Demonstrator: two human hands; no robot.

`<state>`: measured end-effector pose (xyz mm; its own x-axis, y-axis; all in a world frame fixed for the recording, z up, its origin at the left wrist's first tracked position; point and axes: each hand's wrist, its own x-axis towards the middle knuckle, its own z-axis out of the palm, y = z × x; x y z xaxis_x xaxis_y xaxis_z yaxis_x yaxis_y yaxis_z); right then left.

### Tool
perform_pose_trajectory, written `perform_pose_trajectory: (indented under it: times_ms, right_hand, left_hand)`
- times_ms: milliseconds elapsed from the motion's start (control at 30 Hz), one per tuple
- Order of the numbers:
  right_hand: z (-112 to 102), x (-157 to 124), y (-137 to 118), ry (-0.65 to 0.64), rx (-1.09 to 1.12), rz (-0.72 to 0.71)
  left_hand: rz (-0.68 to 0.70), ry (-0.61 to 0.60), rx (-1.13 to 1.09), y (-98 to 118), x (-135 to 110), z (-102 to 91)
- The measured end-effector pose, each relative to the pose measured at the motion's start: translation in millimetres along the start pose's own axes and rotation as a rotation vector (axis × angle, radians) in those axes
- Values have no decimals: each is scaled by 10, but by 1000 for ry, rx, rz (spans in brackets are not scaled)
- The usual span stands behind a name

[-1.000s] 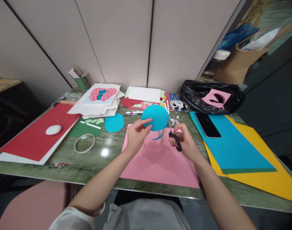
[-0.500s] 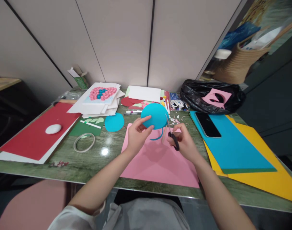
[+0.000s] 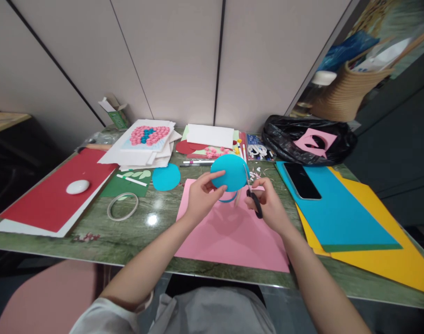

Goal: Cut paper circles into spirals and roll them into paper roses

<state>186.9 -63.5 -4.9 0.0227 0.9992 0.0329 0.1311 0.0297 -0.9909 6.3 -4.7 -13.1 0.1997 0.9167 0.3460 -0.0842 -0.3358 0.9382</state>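
My left hand [image 3: 204,197] pinches the lower left edge of a blue paper circle [image 3: 233,171], held up above a pink sheet [image 3: 229,241]. Black-handled scissors [image 3: 254,203] are in my right hand [image 3: 271,204], fingers closed round the handles. Their blades meet the circle's right edge. Beneath the circle a thin curved blue paper strip [image 3: 228,200] shows; whether it is still joined to the circle I cannot tell. Another blue paper circle [image 3: 166,177] lies on the table to the left.
On the left are a tape roll [image 3: 110,214], red paper [image 3: 52,199] with a white mouse [image 3: 77,187], and a stack bearing a pink-and-blue heart picture [image 3: 149,136]. A phone [image 3: 301,181] rests on blue paper [image 3: 351,208] at right, before a black plastic bag [image 3: 278,139].
The blue circle and both hands have shifted slightly to the right, and the circle sits a little lower. The scissors moved right along with it.
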Motion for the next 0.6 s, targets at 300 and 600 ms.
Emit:
perform_pose_trajectory:
  times_ms: [300,600]
  right_hand:
    - [-12,4,1,-18,24,-7]
    - [-13,17,44,-13,11,-16]
  left_hand:
    - [-7,41,83,9,-5,-14]
    - [-16,54,79,14,-11,-14]
